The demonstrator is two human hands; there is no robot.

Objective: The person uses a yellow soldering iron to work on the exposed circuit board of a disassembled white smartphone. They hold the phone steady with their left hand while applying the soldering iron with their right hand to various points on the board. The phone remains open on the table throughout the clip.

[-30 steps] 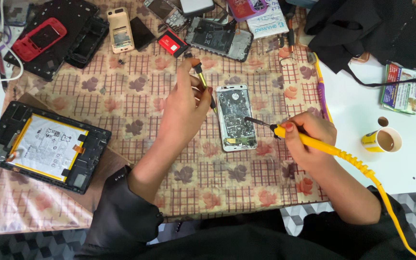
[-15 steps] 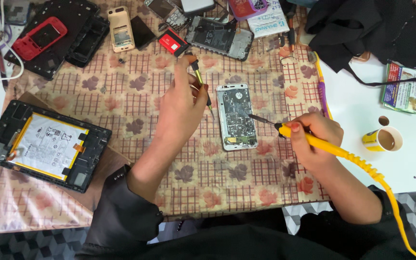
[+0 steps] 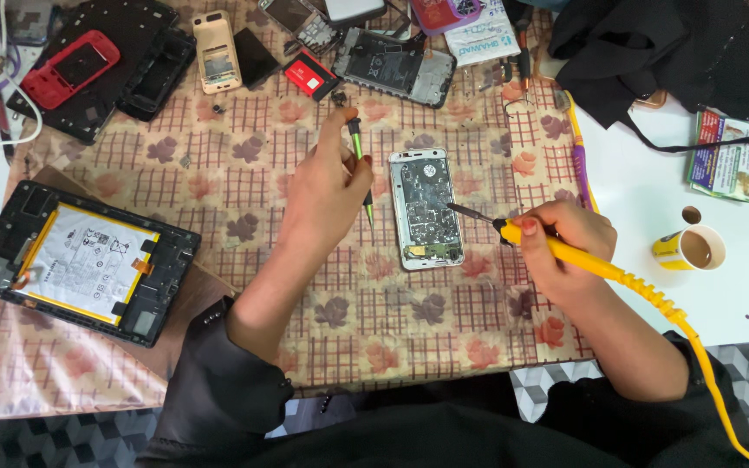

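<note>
Leftmost, an opened tablet (image 3: 75, 260) lies face down with its white battery exposed, one corner close to the near edge of the worktop (image 3: 652, 186). Behind it sit a red phone (image 3: 71, 68) and some dark back covers on a black tray. The left hand (image 3: 327, 195) is clenched around a green-handled screwdriver (image 3: 359, 165), its tip pointing down just beside the left edge of the open smartphone (image 3: 426, 208), which lies flat on the flowered cloth (image 3: 218, 182) near the middle. The right hand (image 3: 561, 247) grips a yellow soldering iron (image 3: 556, 247), and the dark tip rests on or just above the phone's circuit board; I cannot tell which.

Likely trouble: the hot tip could slip onto neighbouring parts of the board, or the coiled yellow cord (image 3: 695, 338), trailing off the near edge by the right arm, could tug the iron sideways. Further right, a cup of tea (image 3: 691, 249) stands on bare white surface, near enough for an elbow to tip it. Open room lies on the cloth in front of the phone and between the two hands; the far edge is crowded with phone parts.
</note>
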